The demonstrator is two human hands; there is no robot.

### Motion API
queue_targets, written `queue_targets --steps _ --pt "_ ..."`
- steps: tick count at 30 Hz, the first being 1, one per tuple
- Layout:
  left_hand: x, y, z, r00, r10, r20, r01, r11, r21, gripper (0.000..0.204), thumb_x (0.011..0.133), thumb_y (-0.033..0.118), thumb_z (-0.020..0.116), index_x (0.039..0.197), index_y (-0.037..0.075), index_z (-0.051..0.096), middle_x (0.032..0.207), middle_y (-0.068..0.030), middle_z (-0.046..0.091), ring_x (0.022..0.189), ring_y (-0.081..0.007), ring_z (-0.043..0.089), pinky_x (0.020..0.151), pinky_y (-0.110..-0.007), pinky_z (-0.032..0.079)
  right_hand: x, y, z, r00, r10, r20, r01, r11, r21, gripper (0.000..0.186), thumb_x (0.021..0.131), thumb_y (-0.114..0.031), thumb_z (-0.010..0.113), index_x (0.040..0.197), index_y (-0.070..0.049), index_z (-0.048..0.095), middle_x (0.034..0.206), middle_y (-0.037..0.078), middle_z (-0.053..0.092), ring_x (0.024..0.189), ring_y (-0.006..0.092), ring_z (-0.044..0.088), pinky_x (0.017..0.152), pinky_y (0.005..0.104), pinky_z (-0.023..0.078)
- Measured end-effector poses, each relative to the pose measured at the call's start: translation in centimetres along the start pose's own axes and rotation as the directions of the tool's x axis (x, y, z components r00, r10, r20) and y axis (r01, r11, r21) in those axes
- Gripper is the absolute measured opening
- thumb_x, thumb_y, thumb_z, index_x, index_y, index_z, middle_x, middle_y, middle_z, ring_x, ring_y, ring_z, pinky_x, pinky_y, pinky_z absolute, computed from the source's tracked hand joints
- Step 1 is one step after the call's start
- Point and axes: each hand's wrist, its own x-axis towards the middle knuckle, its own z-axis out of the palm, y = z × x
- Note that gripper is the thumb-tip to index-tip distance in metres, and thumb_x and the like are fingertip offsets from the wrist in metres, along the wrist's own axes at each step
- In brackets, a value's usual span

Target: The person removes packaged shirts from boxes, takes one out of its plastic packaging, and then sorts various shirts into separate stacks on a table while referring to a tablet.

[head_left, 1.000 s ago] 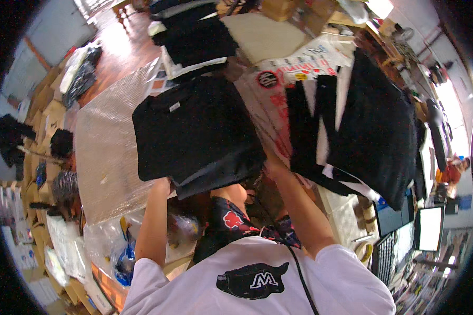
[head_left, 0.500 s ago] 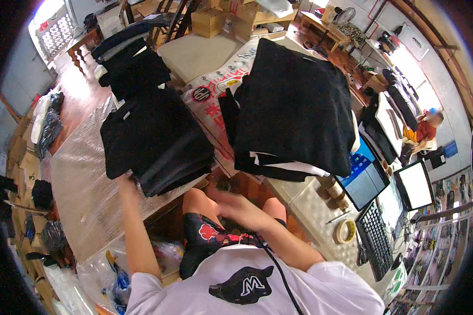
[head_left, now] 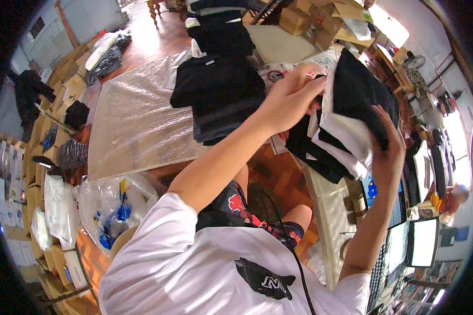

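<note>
A pile of folded black and white T-shirts [head_left: 344, 134] rests on the right-hand table. My left hand [head_left: 299, 97] pinches a black T-shirt [head_left: 362, 89] at the pile's left edge, fingers curled round the cloth. At the near right corner, my right hand [head_left: 388, 137] is closed over the same black shirt, its fingertips partly blurred. The upper layers lift and tilt between my hands, showing white cloth underneath. Left of my left forearm, a stack of folded black T-shirts [head_left: 220, 89] lies on the bubble-wrapped table, touched by neither hand.
Bubble wrap [head_left: 136, 115] covers the left table. A laptop [head_left: 397, 202], a monitor [head_left: 423, 242] and a keyboard [head_left: 376, 275] stand near my right arm. Plastic bags [head_left: 115, 207] lie at my left. Cardboard boxes [head_left: 294, 21] stand at the back. A person [head_left: 452, 202] sits far right.
My left hand has left the black stack's near corner and crossed to the right pile. My right hand has risen from my lap to that pile. Its top layers are now lifted. The view has turned.
</note>
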Motion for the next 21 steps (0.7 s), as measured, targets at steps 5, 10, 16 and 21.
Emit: queue_targets --steps 5,10,16,21 --pt "8.3 2.9 3.8 0.989 0.108 0.104 -0.115 0.991 0.068 0.058 0.078 0.036 0.067 0.127 0.009 0.051 0.113 -0.0157 0.058 0.084 -0.024 0.064 0.076 -0.033 0.052 0.1 -3.7 -2.6 0.994 0.104 0.02 -0.106 0.986 0.129 0.044 0.077 0.003 0.06 0.121 -0.003 0.059 0.122 0.015 0.06 0.116 0.0231 0.056 0.099 0.0332 0.041" --pt "9.3 7.8 1.1 0.868 0.466 0.168 -0.465 0.649 0.602 0.044 0.073 0.018 0.068 0.115 0.009 0.061 0.096 -0.0207 0.066 0.086 -0.0268 0.067 0.082 -0.038 0.052 1.2 -4.0 -1.5 0.996 -0.088 -0.018 0.089 0.992 0.094 0.051 0.077 -0.009 0.069 0.126 -0.007 0.056 0.13 0.014 0.055 0.123 0.0262 0.051 0.102 0.0364 0.039" --pt "2.4 13.9 -15.8 0.848 0.505 -0.161 -0.315 0.725 0.613 0.046 0.074 0.012 0.058 0.118 -0.002 0.057 0.121 -0.0184 0.056 0.11 -0.0276 0.056 0.095 -0.036 0.046 2.2 -0.2 -0.9 0.99 -0.015 0.139 0.029 0.994 -0.105 0.057 0.075 -0.016 0.072 0.128 -0.01 0.053 0.134 0.014 0.05 0.126 0.0299 0.047 0.104 0.0388 0.037" --pt "-0.3 -2.3 -34.8 0.952 -0.002 -0.305 0.277 0.426 0.861 0.059 0.07 0.007 0.058 0.128 0.007 0.05 0.127 -0.0185 0.053 0.117 -0.03 0.051 0.102 -0.039 0.04 1.9 1.8 1.2 0.976 0.001 0.217 0.029 0.991 -0.133 0.061 0.071 -0.012 0.073 0.129 -0.011 0.053 0.138 0.013 0.046 0.13 0.0304 0.041 0.109 0.038 0.032"
